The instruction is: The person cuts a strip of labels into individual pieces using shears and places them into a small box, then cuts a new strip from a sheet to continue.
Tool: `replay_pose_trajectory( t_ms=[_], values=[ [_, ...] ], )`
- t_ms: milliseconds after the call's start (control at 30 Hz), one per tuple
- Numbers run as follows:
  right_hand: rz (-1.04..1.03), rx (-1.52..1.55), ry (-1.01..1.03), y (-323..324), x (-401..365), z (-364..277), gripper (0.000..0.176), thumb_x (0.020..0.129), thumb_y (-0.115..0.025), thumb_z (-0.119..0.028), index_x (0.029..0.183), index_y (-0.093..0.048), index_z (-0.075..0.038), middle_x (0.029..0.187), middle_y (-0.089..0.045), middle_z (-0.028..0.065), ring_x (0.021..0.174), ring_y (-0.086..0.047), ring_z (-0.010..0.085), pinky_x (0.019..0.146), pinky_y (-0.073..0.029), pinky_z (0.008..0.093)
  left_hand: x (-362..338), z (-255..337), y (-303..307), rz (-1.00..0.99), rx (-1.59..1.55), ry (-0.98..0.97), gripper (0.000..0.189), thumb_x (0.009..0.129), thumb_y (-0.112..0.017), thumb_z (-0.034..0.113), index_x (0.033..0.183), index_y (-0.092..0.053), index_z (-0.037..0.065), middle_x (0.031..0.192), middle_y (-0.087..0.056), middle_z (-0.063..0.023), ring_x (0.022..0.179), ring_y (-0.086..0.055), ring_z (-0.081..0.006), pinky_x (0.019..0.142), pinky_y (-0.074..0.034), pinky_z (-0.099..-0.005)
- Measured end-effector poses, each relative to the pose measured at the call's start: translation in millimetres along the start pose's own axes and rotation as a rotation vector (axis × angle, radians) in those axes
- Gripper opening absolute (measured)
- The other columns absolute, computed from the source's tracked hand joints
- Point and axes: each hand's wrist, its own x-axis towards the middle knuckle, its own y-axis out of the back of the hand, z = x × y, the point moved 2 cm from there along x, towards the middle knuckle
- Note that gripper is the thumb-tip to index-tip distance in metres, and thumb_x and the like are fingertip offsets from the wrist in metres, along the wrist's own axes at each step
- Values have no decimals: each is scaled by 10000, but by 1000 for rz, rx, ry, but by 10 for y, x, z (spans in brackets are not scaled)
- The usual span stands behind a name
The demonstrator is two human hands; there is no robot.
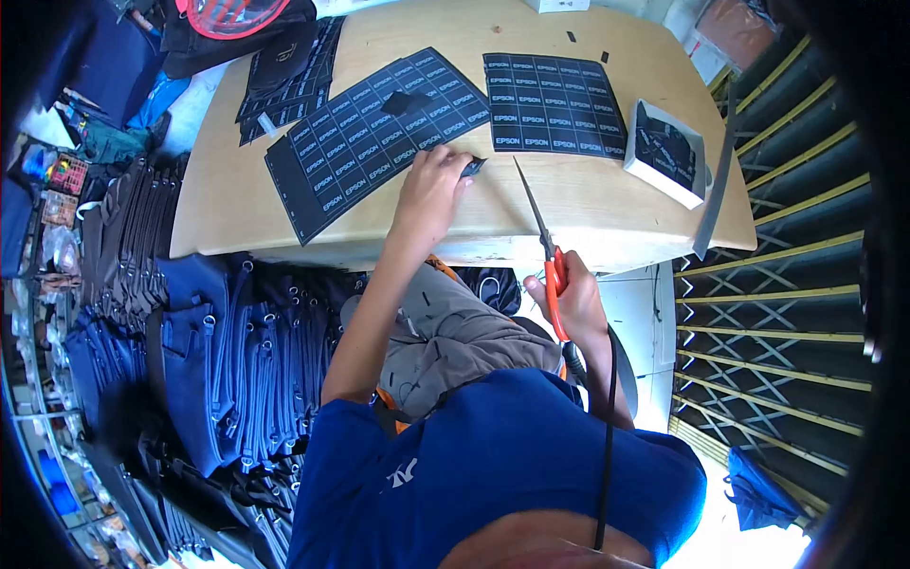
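Note:
My right hand (574, 296) is wrapped round the orange handles of a pair of scissors (553, 284). The long blades look closed and point away from me, over the front of the table. Fingers of my left hand (434, 194) pinch a small black piece (473, 167) above the tabletop, left of the blade tips. Just beyond that hand lies a long black sheet printed with EPSON labels (355, 142), with small dark scraps (406, 102) on top. A second EPSON sheet (553, 102) lies flat to its right.
A white box (664, 156) with black labels inside stands at the table's right, beside a dark strip (718, 180). More sheets and a black cap (284, 57) are at the back left. Blue bags (237, 360) hang below left; a folding metal gate (777, 275) is at right.

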Motion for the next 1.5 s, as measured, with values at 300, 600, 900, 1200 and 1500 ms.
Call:
replay_pose_trajectory(
  t_ms=[300,600,900,1200,1500],
  values=[
    [1,105,-40,24,-59,111,535,706,-775,-386,806,-474,46,549,-515,127,482,-527,211,492,-444,332,146,-27,80,165,-264,-49,158,803,-578,12,954,-620,-14,861,-596,-187,805,-576,-355,729,-454,-397],
    [108,-161,108,46,-200,226,577,699,-734,-469,891,-472,8,653,-575,160,588,-603,343,517,-470,401,1172,1372,-55,-63,-326,-486,191,806,-616,72,989,-631,20,883,-620,-193,787,-601,-354,698,-465,-375],
    [8,-167,43,220,-372,350,471,745,-702,-326,925,-456,32,677,-573,192,641,-600,370,564,-472,415,1661,2005,-1053,-321,-337,-370,262,796,-609,40,1055,-611,4,991,-629,-203,887,-619,-291,779,-479,-354],
    [1,-179,118,417,-246,448,485,762,-685,-321,1014,-473,35,650,-599,148,589,-618,318,505,-485,397,1817,1801,-1133,-39,-335,-385,169,777,-631,67,928,-632,-8,816,-658,-151,708,-637,-258,665,-492,-322],
    [12,-58,146,419,-206,563,421,707,-749,-259,980,-541,-15,746,-604,156,706,-612,336,599,-484,400,1303,-361,-21,353,21,-22,270,725,-705,178,943,-650,31,961,-633,-185,913,-600,-339,820,-471,-387]
  ],
)
